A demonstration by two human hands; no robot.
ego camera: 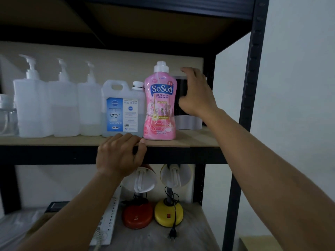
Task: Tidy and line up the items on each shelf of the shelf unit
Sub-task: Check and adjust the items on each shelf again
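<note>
1. Spread wide, the right hand (196, 93) is reaching to the far right end of the shelf (195, 140), its fingers arching over the top and front of a black-and-white container (188, 122) that is standing upright behind and to the right of the pink SoSoft detergent bottle (160, 104); whether the fingers are actually clamping it cannot be told.
2. Curled over the near edge of the shelf, the left hand (119, 153) is gripping the board just in front of the lens cleaner jug (122, 109).
3. Standing tall, the container is keeping its long axis vertical and lying farther back than the bottle row, so the right hand is the nearer one and any pull looks due toward the near edge.
4. Lining up to the left, three translucent pump bottles (63, 105) are showing soft, frosted plastic; the jug is squarish with a moulded handle, the detergent bottle glossy and waisted.
5. Sitting below, a red desk lamp (137, 214) and a yellow desk lamp (168, 212) are showing round bases.
</note>
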